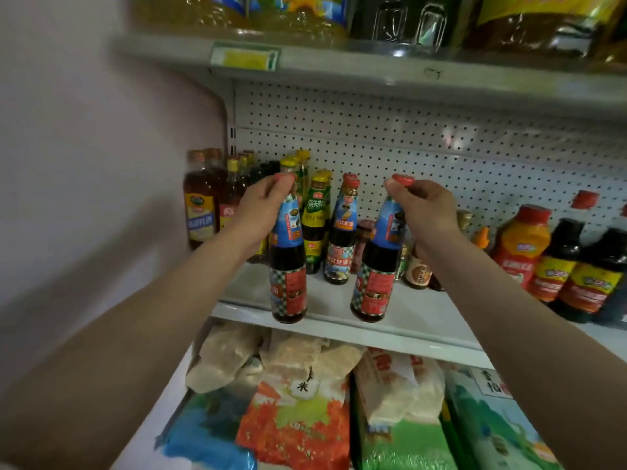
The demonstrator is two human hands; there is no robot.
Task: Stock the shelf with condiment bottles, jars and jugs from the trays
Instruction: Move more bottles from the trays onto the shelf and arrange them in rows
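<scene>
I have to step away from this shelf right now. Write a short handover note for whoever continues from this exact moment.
Left hand: grips the neck of a dark sauce bottle, its base at the shelf's front edge.
Right hand: grips the neck of a matching bottle, tilted, also at the front edge.
Done: oil and sauce bottles stand at the back left; ketchup and soy bottles on the right.
Left: set both bottles down and release. Trays not in view.

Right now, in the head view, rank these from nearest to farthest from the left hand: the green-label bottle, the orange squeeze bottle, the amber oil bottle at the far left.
1. Green-label bottle: just right of the left hand, behind the bottle it grips.
2. Amber oil bottle: at the shelf's left end, by the wall.
3. Orange squeeze bottle: far right, beyond the right hand.
</scene>
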